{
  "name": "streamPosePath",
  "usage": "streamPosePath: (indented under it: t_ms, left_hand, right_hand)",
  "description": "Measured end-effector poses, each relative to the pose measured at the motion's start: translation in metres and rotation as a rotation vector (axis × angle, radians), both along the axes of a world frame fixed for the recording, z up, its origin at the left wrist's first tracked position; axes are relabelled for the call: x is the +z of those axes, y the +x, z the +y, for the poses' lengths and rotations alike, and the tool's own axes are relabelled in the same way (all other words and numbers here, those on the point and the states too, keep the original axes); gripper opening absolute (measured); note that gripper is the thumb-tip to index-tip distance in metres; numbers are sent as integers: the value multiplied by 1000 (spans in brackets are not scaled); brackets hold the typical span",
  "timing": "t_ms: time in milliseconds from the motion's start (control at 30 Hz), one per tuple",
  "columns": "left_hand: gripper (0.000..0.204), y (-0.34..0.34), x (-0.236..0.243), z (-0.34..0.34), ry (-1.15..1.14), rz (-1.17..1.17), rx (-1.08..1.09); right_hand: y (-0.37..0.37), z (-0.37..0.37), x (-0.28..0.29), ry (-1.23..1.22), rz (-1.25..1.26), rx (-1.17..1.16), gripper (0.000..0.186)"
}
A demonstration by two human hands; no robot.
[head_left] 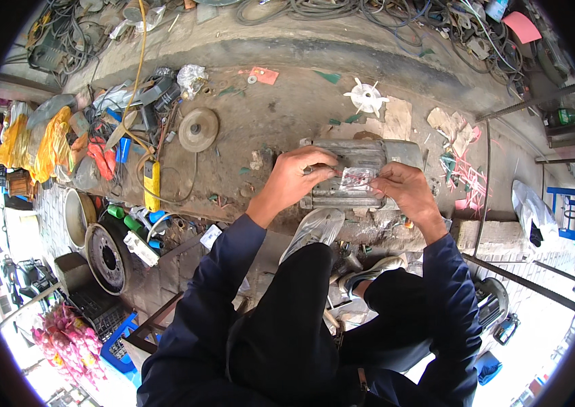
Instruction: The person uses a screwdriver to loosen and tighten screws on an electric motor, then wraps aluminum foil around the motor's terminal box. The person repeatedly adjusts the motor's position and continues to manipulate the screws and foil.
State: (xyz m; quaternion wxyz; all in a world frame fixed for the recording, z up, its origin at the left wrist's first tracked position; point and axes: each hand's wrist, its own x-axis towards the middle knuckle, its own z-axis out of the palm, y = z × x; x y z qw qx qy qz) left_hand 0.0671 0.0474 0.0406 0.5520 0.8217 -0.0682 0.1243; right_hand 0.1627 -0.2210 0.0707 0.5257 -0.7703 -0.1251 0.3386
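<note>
A small clear plastic packet [357, 178] with reddish marks is stretched between my two hands. My left hand [295, 178] is closed, its thumb and fingers pinched at the packet's left edge. My right hand [407, 191] grips the right edge between thumb and fingers. What lies inside the packet is too small to make out. Directly beneath is a grey finned motor housing [343, 199], lying on its side on the dirty bench top. My hands partly cover it. Beyond it, a white fan wheel [367, 98] with short blades lies flat.
A round metal disc [199, 129] and a yellow hoist control [152, 184] on a cord lie to the left, near tools and yellow bags [52, 144]. Pink ties [465, 178] and torn cardboard [451, 129] are right. Coiled cables [321, 8] run along the back.
</note>
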Motion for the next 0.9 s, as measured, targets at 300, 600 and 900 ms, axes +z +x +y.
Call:
streamPosePath:
  t_ms: [300, 600, 900]
  left_hand:
    - [16, 13, -2, 15, -141, 253, -99]
    - [12, 15, -11, 7, -212, 252, -60]
    - [12, 8, -12, -1, -259, 209, -26]
  right_hand:
    - [-4, 6, -6, 37, -66, 39, 11]
    - [-3, 9, -2, 3, -124, -1, 11]
    - [5, 14, 15, 9, 42, 23, 12]
